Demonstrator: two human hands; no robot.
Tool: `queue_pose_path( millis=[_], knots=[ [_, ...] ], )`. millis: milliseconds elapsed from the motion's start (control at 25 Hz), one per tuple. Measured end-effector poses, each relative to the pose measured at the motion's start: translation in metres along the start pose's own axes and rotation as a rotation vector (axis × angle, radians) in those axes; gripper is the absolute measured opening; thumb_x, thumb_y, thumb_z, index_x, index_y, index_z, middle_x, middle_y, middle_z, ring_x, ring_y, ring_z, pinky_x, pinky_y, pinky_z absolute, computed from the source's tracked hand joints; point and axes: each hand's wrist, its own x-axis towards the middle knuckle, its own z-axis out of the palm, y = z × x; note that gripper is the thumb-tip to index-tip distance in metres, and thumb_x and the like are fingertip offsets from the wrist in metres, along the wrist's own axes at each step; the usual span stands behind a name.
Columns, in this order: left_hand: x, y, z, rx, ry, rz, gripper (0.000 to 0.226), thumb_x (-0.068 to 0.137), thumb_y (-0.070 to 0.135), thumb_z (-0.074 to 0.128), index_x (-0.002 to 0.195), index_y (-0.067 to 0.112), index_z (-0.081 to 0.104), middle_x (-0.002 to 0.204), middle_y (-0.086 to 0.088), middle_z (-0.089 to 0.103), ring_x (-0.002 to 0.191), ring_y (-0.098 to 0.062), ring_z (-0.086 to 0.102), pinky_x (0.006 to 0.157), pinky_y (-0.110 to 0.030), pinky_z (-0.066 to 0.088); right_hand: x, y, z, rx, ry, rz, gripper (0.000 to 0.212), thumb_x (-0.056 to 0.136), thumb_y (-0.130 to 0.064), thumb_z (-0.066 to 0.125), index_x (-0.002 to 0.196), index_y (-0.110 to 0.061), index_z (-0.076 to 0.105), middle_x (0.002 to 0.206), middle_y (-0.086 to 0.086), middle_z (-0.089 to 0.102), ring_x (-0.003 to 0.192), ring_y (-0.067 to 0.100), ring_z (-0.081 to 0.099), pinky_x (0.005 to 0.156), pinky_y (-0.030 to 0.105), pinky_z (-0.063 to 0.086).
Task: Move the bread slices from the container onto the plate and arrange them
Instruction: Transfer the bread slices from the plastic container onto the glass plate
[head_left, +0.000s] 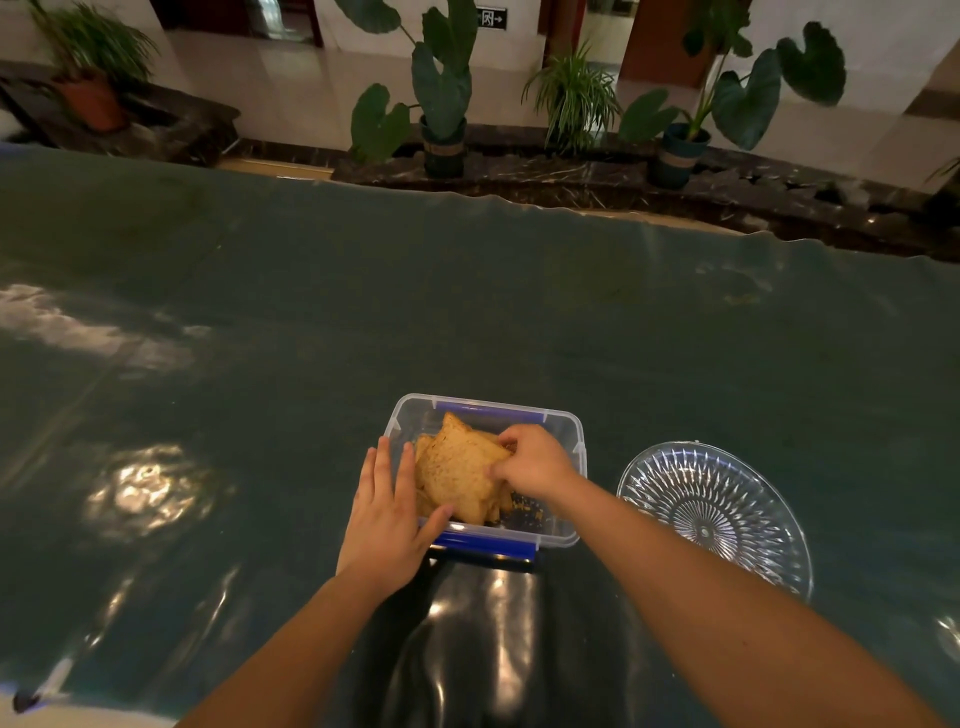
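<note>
A clear plastic container (569, 426) with blue clips sits near the table's front edge and holds several toasted bread slices. My right hand (532, 462) reaches into it and pinches the right edge of the top bread slice (457, 467), which is tilted up. My left hand (387, 512) rests flat against the container's left wall, fingers spread, thumb on the front rim. A clear cut-glass plate (714, 514) stands just right of the container, with nothing on it.
The table (467, 312) is covered with a glossy dark green sheet and stretches far ahead. Crumbs lie in the container's bottom right corner. Potted plants (441, 104) line a dark stone ledge beyond the far edge.
</note>
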Motion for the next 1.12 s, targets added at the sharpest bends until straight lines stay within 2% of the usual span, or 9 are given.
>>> queue_pose_path(
  millis=[120, 280, 480, 680, 840, 1000, 1120],
  knots=[
    [0.001, 0.000, -0.001, -0.012, 0.001, -0.002, 0.097, 0.081, 0.079, 0.016, 0.154, 0.018, -0.004, 0.164, -0.010, -0.012, 0.149, -0.027, -0.014, 0.119, -0.040, 0.004, -0.010, 0.000, -0.012, 0.197, 0.070, -0.030, 0.039, 0.070, -0.010, 0.076, 0.107, -0.023, 0.070, 0.100, -0.003, 0.071, 0.093, 0.017, 0.069, 0.082, 0.044, 0.060],
    [0.000, 0.000, -0.002, -0.031, 0.018, -0.011, 0.094, 0.084, 0.074, 0.026, 0.155, 0.016, 0.000, 0.164, -0.011, -0.008, 0.150, -0.028, -0.011, 0.118, -0.039, 0.004, -0.029, 0.001, -0.043, 0.393, 0.113, -0.059, 0.035, 0.070, -0.004, 0.075, 0.092, -0.031, 0.068, 0.099, 0.000, 0.071, 0.092, 0.021, 0.071, 0.077, 0.045, 0.062],
    [0.000, -0.001, -0.002, -0.088, 0.020, -0.038, 0.092, 0.084, 0.071, 0.035, 0.154, 0.020, 0.003, 0.164, -0.009, -0.006, 0.150, -0.027, -0.007, 0.118, -0.041, 0.006, -0.059, 0.010, -0.092, 0.698, 0.150, -0.093, 0.031, 0.075, 0.004, 0.075, 0.095, -0.019, 0.071, 0.098, 0.006, 0.074, 0.088, 0.020, 0.075, 0.069, 0.035, 0.062],
    [0.009, 0.011, -0.003, -0.053, 0.081, -0.094, 0.078, 0.091, 0.057, 0.044, 0.152, 0.016, 0.021, 0.162, -0.018, 0.010, 0.149, -0.035, 0.007, 0.121, -0.048, 0.012, -0.087, 0.050, -0.151, 0.855, 0.295, -0.101, 0.033, 0.076, 0.004, 0.074, 0.106, -0.009, 0.070, 0.101, 0.009, 0.075, 0.091, 0.026, 0.075, 0.072, 0.038, 0.061],
    [0.010, 0.023, 0.001, 0.004, 0.125, -0.132, 0.071, 0.092, 0.051, 0.045, 0.150, 0.012, 0.029, 0.158, -0.024, 0.018, 0.146, -0.040, 0.015, 0.119, -0.051, 0.016, -0.097, 0.105, -0.182, 0.889, 0.391, 0.022, 0.034, 0.077, 0.006, 0.072, 0.108, -0.006, 0.067, 0.109, 0.013, 0.072, 0.094, 0.031, 0.074, 0.076, 0.043, 0.062],
    [0.011, 0.018, 0.007, 0.051, 0.128, -0.133, 0.070, 0.093, 0.053, 0.040, 0.149, 0.012, 0.031, 0.158, -0.024, 0.018, 0.146, -0.041, 0.016, 0.118, -0.053, 0.018, -0.092, 0.162, -0.186, 0.919, 0.362, 0.207, 0.034, 0.081, 0.012, 0.063, 0.112, -0.002, 0.061, 0.117, 0.020, 0.066, 0.098, 0.038, 0.071, 0.081, 0.046, 0.061],
    [0.011, 0.015, 0.013, 0.093, 0.140, -0.136, 0.071, 0.093, 0.059, 0.031, 0.147, 0.013, 0.032, 0.157, -0.025, 0.021, 0.144, -0.043, 0.020, 0.116, -0.054, 0.023, -0.090, 0.199, -0.180, 0.971, 0.349, 0.347, 0.036, 0.085, 0.016, 0.055, 0.118, 0.002, 0.055, 0.123, 0.026, 0.061, 0.106, 0.043, 0.065, 0.092, 0.052, 0.054]
  ],
)
